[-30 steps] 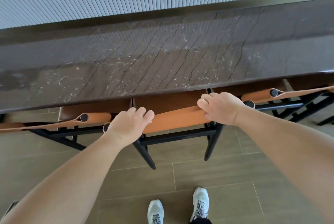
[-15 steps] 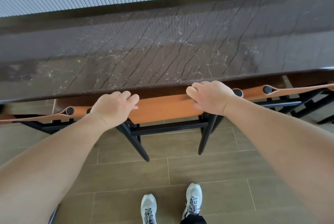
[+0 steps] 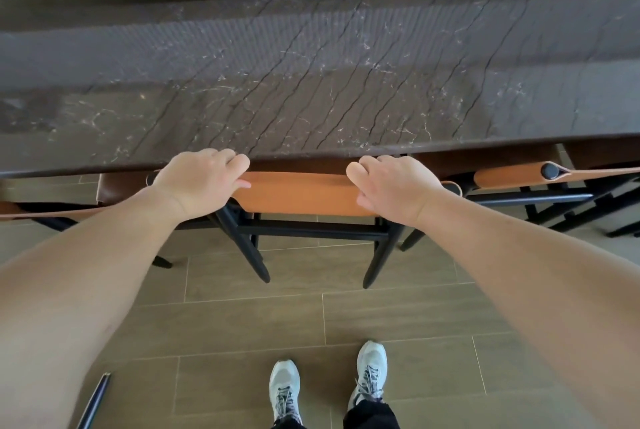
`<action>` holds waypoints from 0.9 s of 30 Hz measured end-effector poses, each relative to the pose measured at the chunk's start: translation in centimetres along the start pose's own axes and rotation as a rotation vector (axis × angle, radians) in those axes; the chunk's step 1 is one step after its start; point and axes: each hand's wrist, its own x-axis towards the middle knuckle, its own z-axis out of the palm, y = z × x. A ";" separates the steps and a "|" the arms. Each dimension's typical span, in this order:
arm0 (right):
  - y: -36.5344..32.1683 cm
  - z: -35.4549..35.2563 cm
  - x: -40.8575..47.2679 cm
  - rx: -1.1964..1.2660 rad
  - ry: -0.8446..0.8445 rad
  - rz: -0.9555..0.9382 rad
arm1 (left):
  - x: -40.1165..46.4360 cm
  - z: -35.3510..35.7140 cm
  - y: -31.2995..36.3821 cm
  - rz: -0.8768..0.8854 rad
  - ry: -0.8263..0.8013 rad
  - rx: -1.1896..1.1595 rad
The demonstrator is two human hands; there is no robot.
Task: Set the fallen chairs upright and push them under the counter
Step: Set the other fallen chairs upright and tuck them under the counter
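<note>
The middle chair (image 3: 298, 193) stands upright between the two hands, its tan backrest just at the near edge of the dark stone counter (image 3: 311, 82) and its seat hidden beneath the slab, so this one looks all but pushed home; only the black rear legs and crossbars show below the hands, planted on the tiled floor (image 3: 398, 318). The left hand (image 3: 199, 183) grips the left end of the backrest, fingers curled over its top edge and thumb lying along the leather; the right hand (image 3: 391, 186) grips the right end the same way, fingers hooked over the top. Beyond the right hand a second chair (image 3: 509, 176) also stands upright and tucked under the counter, and beyond the left hand a third chair (image 3: 52, 210) shows only a tan strap and a dark leg, apparently upright too. No fallen chair is in sight, so the task seems close to done, though the view is narrow. The chair is a dark slim frame with smooth tan leather wrapped round the back posts.
</note>
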 end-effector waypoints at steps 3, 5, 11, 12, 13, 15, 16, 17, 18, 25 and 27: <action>0.4 -0.1 0.2 -0.005 0.017 -0.013 | 0.1 -0.5 0.4 0.013 0.024 -0.044; 1.0 -0.1 -0.3 -0.010 0.025 -0.036 | 0.2 -0.6 1.4 0.044 0.028 -0.054; 3.8 1.3 -1.7 -0.039 -0.012 -0.054 | 1.2 -0.5 5.1 0.010 -0.018 -0.064; 4.2 1.6 -1.7 -0.048 -0.011 -0.043 | 1.5 -0.6 5.4 0.004 -0.017 -0.068; 4.5 1.8 -1.8 -0.056 -0.009 -0.026 | 1.8 -0.8 5.6 0.007 -0.012 -0.069; 5.0 2.1 -2.0 -0.048 0.006 0.002 | 2.3 -0.9 5.7 0.033 0.000 -0.072; 5.1 2.1 -2.0 -0.036 0.014 0.017 | 2.6 -0.9 5.5 0.051 0.010 -0.074; 5.0 2.0 -1.9 -0.028 0.023 0.025 | 2.7 -1.0 5.1 0.062 0.016 -0.076; 4.6 1.9 -1.6 -0.019 0.034 0.026 | 2.8 -1.1 4.5 0.068 0.015 -0.075; 2.0 2.1 1.3 -0.017 0.070 -0.006 | 2.6 1.1 -0.3 0.094 0.024 -0.065; 2.0 2.3 1.9 -0.037 0.064 -0.005 | 2.7 1.3 -1.0 0.098 0.044 -0.065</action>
